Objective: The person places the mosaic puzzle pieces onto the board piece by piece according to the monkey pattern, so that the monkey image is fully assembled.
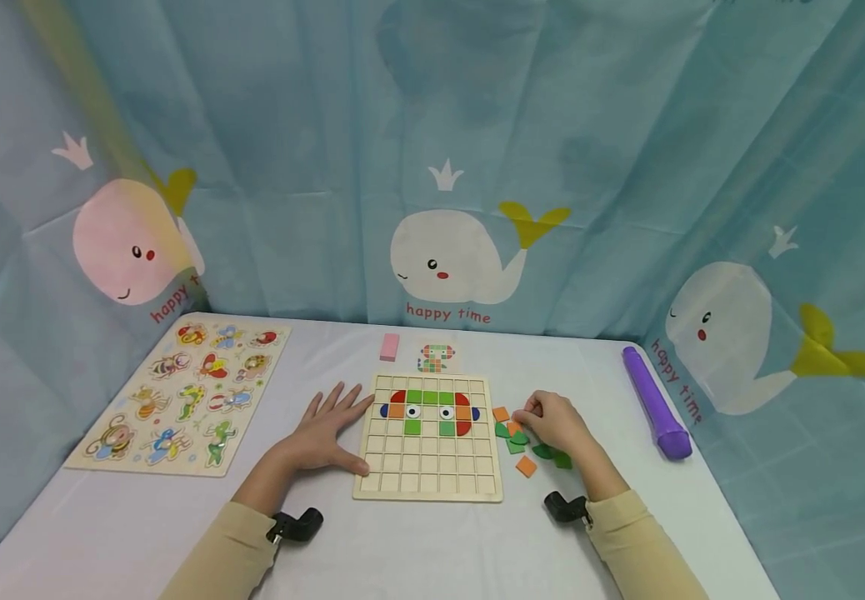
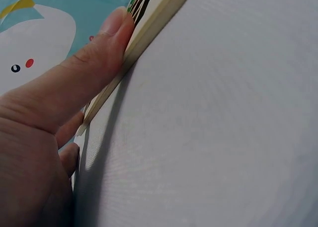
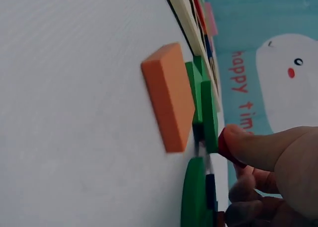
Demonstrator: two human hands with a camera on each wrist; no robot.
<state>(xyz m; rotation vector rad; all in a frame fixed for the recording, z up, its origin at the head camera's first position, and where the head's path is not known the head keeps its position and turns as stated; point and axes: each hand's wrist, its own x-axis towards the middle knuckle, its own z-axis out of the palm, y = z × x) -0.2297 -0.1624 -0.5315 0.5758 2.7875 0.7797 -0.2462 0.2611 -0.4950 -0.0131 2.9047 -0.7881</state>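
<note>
My left hand (image 1: 325,433) lies with fingers spread at the left side of a square wooden grid board (image 1: 417,483). Its thumb presses on the board's edge, as the left wrist view also shows. Coloured tiles on the board form red, green, orange and blue shapes around two eye tiles (image 1: 447,412). To the right of the board, my right hand (image 1: 556,421) is over a loose pile of tiles. In the right wrist view its thumb and fingers pinch a small reddish tile (image 3: 228,146). Green tiles (image 3: 195,194) and an orange square tile (image 3: 171,100) lie beside it.
A pattern card (image 1: 436,358) and a pink block (image 1: 389,347) lie behind the board. On the left is an insect picture puzzle (image 1: 177,400). A purple tube-shaped object (image 1: 656,404) lies at the right edge of the white table. Whale-printed curtains (image 1: 290,167) surround it.
</note>
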